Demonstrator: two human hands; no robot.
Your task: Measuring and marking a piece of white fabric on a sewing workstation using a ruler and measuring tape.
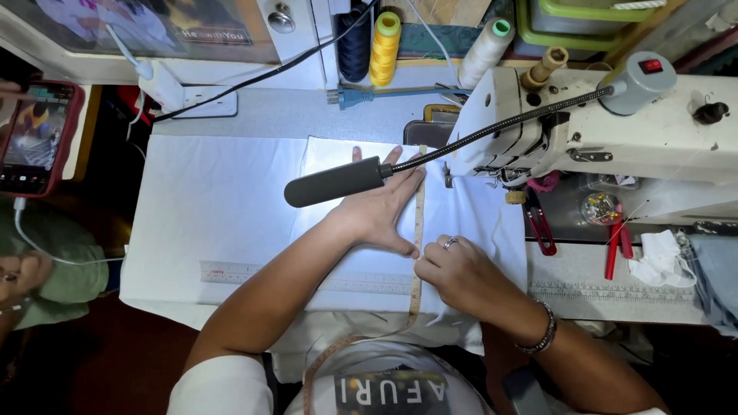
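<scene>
White fabric [223, 207] is spread over the sewing table. A yellowish measuring tape [419, 230] runs in a straight line across it, from near the machine's needle toward me. My left hand [380, 207] lies flat and open on the fabric, fingers spread, pressing beside the tape's left side. My right hand [453, 273], with a ring on one finger and a bracelet at the wrist, pinches the tape against the fabric near its lower part. A clear ruler [254, 273] lies under my left forearm.
A white sewing machine [615, 127] stands at the right, its grey gooseneck lamp [334, 182] hanging over the fabric. Thread cones [384, 46] stand at the back. Red scissors [615, 246] lie right. At the far left another person's hand holds a phone [34, 134].
</scene>
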